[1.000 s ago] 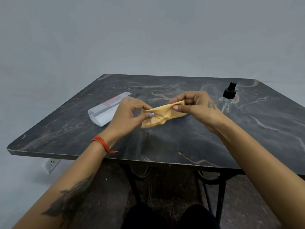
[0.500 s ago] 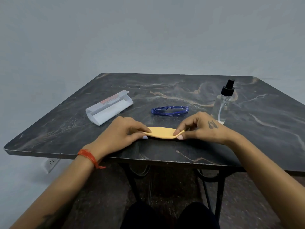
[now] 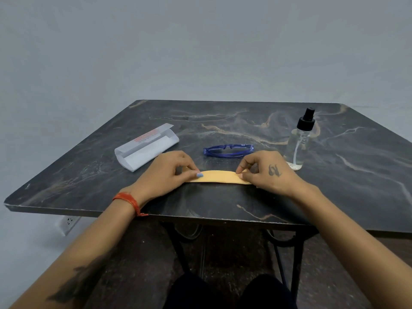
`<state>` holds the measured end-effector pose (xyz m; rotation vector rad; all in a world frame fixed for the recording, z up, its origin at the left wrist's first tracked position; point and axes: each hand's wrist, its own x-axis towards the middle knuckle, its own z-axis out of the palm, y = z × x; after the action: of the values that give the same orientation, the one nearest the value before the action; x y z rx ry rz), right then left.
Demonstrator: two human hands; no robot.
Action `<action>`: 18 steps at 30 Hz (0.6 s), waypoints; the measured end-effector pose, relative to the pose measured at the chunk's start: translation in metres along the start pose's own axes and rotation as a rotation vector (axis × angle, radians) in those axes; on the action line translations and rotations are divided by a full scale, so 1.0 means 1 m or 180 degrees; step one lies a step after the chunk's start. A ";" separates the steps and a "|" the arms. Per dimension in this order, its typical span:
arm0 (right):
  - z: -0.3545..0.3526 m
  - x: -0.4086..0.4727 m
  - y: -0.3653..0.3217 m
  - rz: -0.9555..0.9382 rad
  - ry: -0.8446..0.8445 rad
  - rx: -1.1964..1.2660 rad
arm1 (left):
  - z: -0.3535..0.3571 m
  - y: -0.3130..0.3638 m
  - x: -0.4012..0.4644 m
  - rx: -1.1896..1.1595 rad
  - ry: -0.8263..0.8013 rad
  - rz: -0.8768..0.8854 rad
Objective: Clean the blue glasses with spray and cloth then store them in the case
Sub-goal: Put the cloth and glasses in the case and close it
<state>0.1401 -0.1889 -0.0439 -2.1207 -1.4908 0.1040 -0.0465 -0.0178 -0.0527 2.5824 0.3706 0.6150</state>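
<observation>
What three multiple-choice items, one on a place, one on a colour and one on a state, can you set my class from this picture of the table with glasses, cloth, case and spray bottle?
1. Where do the blue glasses lie?
A. inside the case
B. on the table beyond the cloth
C. in the right hand

2. What colour is the cloth?
A. yellow-orange
B. green
C. white

3. How is the case?
A. closed
B. open and holding no glasses
C. standing on end

Answers:
1 B: they rest on the table, apart from both hands.
2 A: the folded strip is yellow-orange.
3 B: its lid is raised, and no glasses are inside.

The left hand and right hand pinch the cloth's two ends; the spray bottle stands upright at right.
</observation>
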 end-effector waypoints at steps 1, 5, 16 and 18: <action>-0.001 -0.001 0.000 -0.0026 -0.0004 -0.0064 | -0.001 -0.002 -0.002 0.0054 -0.0084 0.0059; -0.009 -0.005 0.001 -0.0219 -0.0310 -0.0159 | -0.003 -0.006 -0.007 0.0154 -0.0210 0.0177; -0.002 0.007 0.002 -0.0229 -0.0196 0.0021 | -0.008 -0.004 -0.014 0.0312 0.0159 0.0029; -0.003 0.011 -0.002 -0.0243 -0.0140 0.0468 | -0.013 -0.004 -0.018 0.0214 0.0340 -0.0116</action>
<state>0.1433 -0.1796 -0.0376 -1.9547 -1.5386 0.2264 -0.0685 -0.0156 -0.0510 2.6066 0.4801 0.7413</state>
